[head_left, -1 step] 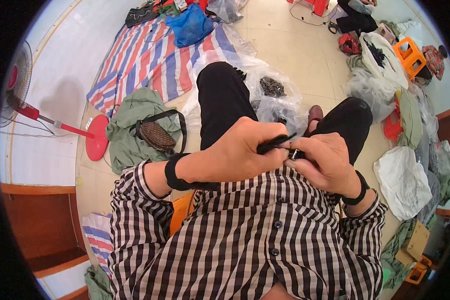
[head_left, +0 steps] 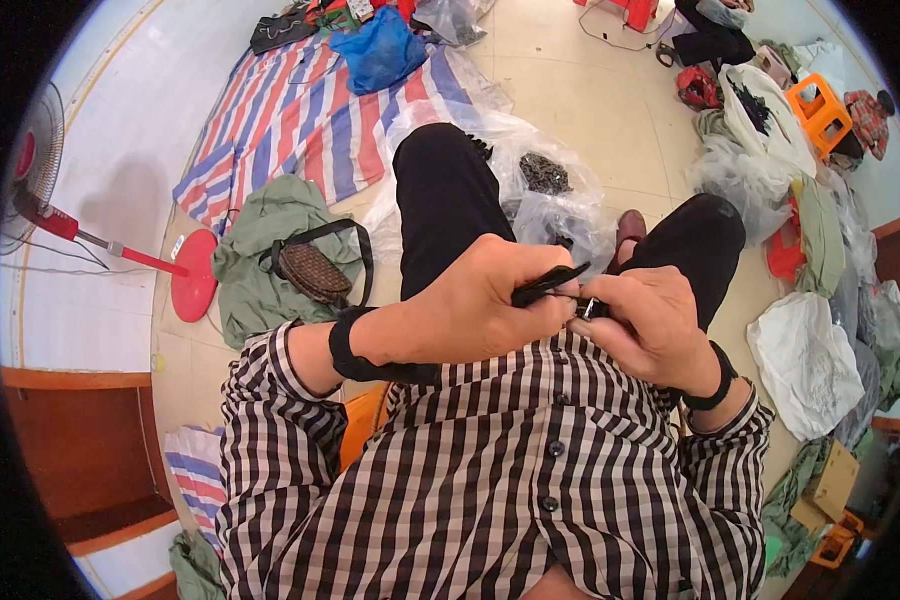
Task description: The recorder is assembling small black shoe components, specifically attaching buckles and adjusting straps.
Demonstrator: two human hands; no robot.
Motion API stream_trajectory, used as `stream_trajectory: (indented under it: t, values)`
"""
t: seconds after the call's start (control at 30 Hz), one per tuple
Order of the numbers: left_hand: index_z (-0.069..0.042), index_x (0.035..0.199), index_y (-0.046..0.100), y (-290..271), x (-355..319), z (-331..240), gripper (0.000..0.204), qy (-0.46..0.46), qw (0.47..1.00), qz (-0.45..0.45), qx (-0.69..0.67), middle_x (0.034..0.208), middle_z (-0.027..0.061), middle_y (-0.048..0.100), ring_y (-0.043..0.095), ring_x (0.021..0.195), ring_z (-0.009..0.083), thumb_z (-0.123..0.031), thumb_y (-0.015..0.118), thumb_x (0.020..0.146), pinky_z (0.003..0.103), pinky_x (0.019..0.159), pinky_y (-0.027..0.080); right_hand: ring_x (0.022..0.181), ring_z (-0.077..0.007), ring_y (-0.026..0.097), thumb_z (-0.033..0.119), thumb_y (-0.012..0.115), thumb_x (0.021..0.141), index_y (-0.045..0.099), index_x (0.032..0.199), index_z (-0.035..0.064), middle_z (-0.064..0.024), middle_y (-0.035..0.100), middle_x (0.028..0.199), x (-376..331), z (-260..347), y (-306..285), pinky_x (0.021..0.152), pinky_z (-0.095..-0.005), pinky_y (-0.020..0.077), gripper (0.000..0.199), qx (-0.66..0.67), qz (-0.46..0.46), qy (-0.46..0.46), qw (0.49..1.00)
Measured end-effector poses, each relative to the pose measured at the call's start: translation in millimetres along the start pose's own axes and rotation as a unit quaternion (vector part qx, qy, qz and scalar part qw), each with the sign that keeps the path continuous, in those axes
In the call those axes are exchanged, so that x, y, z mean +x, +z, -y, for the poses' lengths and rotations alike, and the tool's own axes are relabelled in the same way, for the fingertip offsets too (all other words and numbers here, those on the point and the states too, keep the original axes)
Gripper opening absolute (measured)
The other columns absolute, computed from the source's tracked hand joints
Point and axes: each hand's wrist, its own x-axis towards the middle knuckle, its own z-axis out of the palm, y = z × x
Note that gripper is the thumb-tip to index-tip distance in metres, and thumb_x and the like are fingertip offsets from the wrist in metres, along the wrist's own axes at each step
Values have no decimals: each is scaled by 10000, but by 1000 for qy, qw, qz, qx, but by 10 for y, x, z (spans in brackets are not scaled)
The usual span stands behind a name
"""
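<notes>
Above my lap, my left hand [head_left: 480, 305] is closed around a thin black strip [head_left: 548, 286], whose dark end sticks out past the fingers. Close beside it, the thumb and index finger of my right hand [head_left: 655, 315] pinch a small black piece with a shiny spot [head_left: 592, 309]. The fingertips of both hands nearly meet, and a dark bit bridges the gap between them. Whether the strip and the shiny piece are joined is hidden by my fingers.
Beyond my knees, clear plastic sheeting [head_left: 575, 218] holds a pile of small dark pieces [head_left: 545, 174]. To the left lie a green cloth [head_left: 255, 225] with a brown pouch [head_left: 312, 272] and a fan's red base [head_left: 196, 276]. A white sack [head_left: 805, 362] and an orange stool [head_left: 820, 115] are on the right.
The end of the black strip in my left hand has shifted very slightly. Both hands stay in the same place.
</notes>
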Motion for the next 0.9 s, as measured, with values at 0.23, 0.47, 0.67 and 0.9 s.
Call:
stream_trajectory:
  t: [0.23, 0.47, 0.67, 0.9]
  values:
    - [0, 846, 535, 3, -51, -30, 88, -119, 963, 49, -236, 571, -11, 523, 486, 480, 36, -78, 534, 887, 186, 423, 372, 448, -190, 497, 102, 725, 667, 577, 894, -16, -60, 493, 563, -63, -7, 27, 404, -297, 366, 296, -27, -25, -13, 999]
    - [-8, 787, 527, 18, -63, -49, 53, -138, 969, 43, -200, 548, -13, 510, 496, 471, 41, -17, 541, 837, 188, 427, 386, 451, -183, 499, 98, 731, 638, 575, 898, -19, -56, 506, 575, -116, -44, 91, 395, -290, 372, 325, -52, -35, -45, 997]
    - [-5, 767, 531, 0, -40, -116, 52, -193, 964, 25, -182, 567, -5, 525, 510, 476, 41, -39, 541, 805, 198, 421, 402, 453, -186, 504, 110, 724, 641, 572, 884, -21, -47, 491, 556, -69, -35, 82, 398, -298, 379, 315, -80, -30, -72, 994]
    - [24, 750, 520, 82, -61, 0, 55, -101, 993, -34, -53, 538, 22, 481, 431, 503, 28, -19, 545, 772, 216, 446, 365, 427, -189, 466, 114, 677, 726, 582, 918, 24, -41, 442, 518, -31, -72, 46, 427, -298, 369, 232, 15, 40, 7, 999]
